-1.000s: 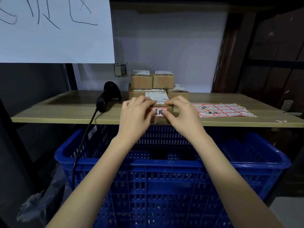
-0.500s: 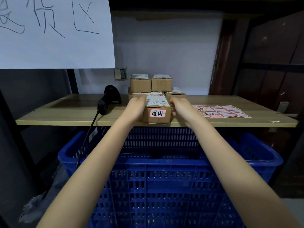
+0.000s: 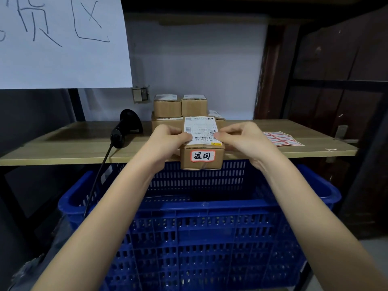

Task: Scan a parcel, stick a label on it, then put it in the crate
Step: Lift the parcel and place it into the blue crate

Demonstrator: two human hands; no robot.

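Observation:
A small brown cardboard parcel is held in the air in front of the shelf edge, over the far rim of the blue crate. A red-bordered label is stuck on its near face, and a white shipping label covers its top. My left hand grips the parcel's left side and my right hand its right side, thumbs on top. The black handheld scanner rests on the wooden shelf to the left. A sheet of red-bordered labels lies on the shelf to the right.
Several more cardboard parcels are stacked at the back of the shelf behind the held one. The scanner's cable hangs down past the crate's left corner. A large white paper sign hangs at upper left. Dark wooden panels stand at right.
Both hands moved from pressing the label on the parcel's front to gripping its sides, then lifted it off the shelf toward me, over the crate's far rim.

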